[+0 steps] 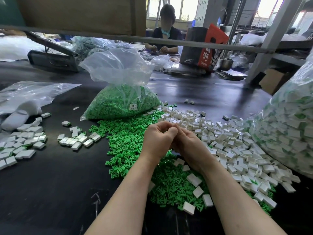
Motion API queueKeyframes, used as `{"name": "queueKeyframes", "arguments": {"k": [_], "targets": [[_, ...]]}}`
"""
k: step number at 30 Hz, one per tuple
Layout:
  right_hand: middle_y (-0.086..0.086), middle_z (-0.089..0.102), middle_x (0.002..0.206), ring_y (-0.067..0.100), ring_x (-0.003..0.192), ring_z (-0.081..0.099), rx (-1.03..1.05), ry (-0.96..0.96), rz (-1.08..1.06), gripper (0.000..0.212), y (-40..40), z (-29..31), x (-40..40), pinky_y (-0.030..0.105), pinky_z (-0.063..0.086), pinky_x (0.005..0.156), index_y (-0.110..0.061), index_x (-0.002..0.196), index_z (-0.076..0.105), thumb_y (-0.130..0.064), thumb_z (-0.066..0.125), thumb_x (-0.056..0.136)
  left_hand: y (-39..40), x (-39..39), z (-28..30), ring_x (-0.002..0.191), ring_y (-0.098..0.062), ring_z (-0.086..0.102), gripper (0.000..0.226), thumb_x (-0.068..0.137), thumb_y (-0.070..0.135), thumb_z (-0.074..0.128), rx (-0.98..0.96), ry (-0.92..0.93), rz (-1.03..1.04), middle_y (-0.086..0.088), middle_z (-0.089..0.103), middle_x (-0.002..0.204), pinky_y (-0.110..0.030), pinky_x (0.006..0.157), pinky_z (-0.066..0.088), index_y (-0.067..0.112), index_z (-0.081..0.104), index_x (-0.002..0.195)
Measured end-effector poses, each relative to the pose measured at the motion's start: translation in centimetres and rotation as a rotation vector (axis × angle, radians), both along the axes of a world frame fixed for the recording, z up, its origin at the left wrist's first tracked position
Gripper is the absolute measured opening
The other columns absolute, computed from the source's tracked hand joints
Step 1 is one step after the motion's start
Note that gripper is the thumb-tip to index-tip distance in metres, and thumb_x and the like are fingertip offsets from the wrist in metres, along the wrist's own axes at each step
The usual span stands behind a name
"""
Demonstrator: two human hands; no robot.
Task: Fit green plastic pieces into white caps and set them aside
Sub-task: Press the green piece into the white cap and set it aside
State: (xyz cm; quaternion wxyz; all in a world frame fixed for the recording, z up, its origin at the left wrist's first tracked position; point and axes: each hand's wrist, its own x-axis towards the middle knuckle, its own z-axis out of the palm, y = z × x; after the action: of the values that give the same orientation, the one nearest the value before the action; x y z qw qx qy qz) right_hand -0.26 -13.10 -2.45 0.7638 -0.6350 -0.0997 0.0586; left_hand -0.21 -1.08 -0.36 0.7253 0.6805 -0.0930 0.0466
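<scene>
Here, on the black workshop table (pixel 50 184), both curled hands (pixel 171 141) meet, their contents hidden

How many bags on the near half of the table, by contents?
green-piece bag: 1
filled-cap bag (white caps showing green, far right): 1
left bag (clear, white contents, kind unclear): 1
Total: 3

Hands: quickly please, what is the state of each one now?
Left hand: fingers curled; what it holds is hidden.
Right hand: fingers curled against the left; contents hidden.
</scene>
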Motion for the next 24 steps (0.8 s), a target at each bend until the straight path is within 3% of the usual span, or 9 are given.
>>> {"name": "queueKeyframes", "arguments": {"k": [2,4,8,11,14,17,20,24], "targets": [[0.025,0.055,0.104,0.032,0.098,0.045,-0.007,-0.004,-0.004,0.049,0.0,-0.1,0.1,0.05,0.031,0.087,-0.009,0.119,0.067,-0.046,0.052,0.091,0.1,0.1,-0.1,0.046,-0.012,0.057,0.021,0.087,0.001,0.058,0.001,0.006,0.001,0.003,0.062,0.05,-0.018,0.045,0.043,0.009,0.071,0.073],[0.032,0.055,0.103,0.033,0.097,0.046,-0.012,-0.009,-0.005,0.05,0.0,-0.1,0.1,0.051,0.032,0.086,-0.009,0.12,0.066,-0.047,0.052,0.091,0.1,0.1,-0.2,0.045,-0.009,0.056,0.023,0.087,0.001,0.058,-0.003,0.008,-0.001,0.004,0.062,0.05,-0.018,0.045,0.044,0.011,0.071,0.071],[0.037,0.054,0.102,0.031,0.094,0.045,-0.024,-0.025,-0.02,0.052,0.0,0.0,0.2,0.049,0.036,0.081,-0.006,0.121,0.065,-0.048,0.053,0.091,-0.2,0.2,-0.2,0.047,-0.012,0.055,0.007,0.076,0.014,0.06,-0.021,-0.003,0.005,0.002,0.062,0.054,-0.021,0.046,0.043,0.013,0.066,0.073],[0.049,0.044,0.116,0.03,0.101,0.044,-0.013,-0.021,-0.025,0.055,0.0,0.1,0.1,0.05,0.032,0.087,-0.005,0.12,0.065,-0.049,0.057,0.089,-0.2,0.5,-0.4,0.051,-0.018,0.051,0.005,0.069,0.02,0.059,-0.023,0.004,0.022,-0.004,0.06,0.059,-0.025,0.048,0.043,0.017,0.057,0.072],[0.038,0.053,0.108,0.031,0.098,0.043,-0.001,0.004,-0.02,0.062,0.1,0.1,0.1,0.047,0.034,0.08,-0.004,0.121,0.064,-0.056,0.059,0.087,-0.1,0.6,-0.4,0.048,-0.016,0.049,0.007,0.069,0.02,0.061,-0.024,0.012,0.014,-0.001,0.057,0.056,-0.026,0.047,0.042,0.02,0.056,0.065],[0.024,0.055,0.103,0.03,0.086,0.042,-0.004,0.059,0.052,0.068,0.2,0.1,0.2,0.035,0.03,0.065,0.0,0.118,0.062,-0.06,0.041,0.094,0.2,0.6,-0.5,0.038,-0.009,0.047,0.015,0.081,0.008,0.063,-0.042,0.04,-0.008,0.003,0.059,0.052,-0.019,0.039,0.038,0.015,0.056,0.069],[0.018,0.057,0.083,0.024,0.07,0.046,0.048,0.083,0.153,0.064,0.0,0.0,0.2,0.034,0.028,0.062,-0.006,0.105,0.067,-0.056,0.026,0.1,0.7,0.6,-0.5,0.033,-0.012,0.044,0.014,0.09,0.002,0.059,-0.082,0.094,-0.048,-0.002,0.065,0.059,-0.02,0.035,0.035,0.008,0.057,0.077],[0.012,0.061,0.075,0.017,0.065,0.05,0.041,0.079,0.209,0.064,-0.3,0.0,0.3,0.025,0.035,0.055,-0.007,0.098,0.068,-0.054,0.024,0.101,1.1,0.6,-0.4,0.035,-0.015,0.046,0.012,0.092,0.003,0.06,-0.139,0.131,-0.098,-0.01,0.068,0.071,-0.022,0.036,0.039,0.009,0.06,0.081]]}}
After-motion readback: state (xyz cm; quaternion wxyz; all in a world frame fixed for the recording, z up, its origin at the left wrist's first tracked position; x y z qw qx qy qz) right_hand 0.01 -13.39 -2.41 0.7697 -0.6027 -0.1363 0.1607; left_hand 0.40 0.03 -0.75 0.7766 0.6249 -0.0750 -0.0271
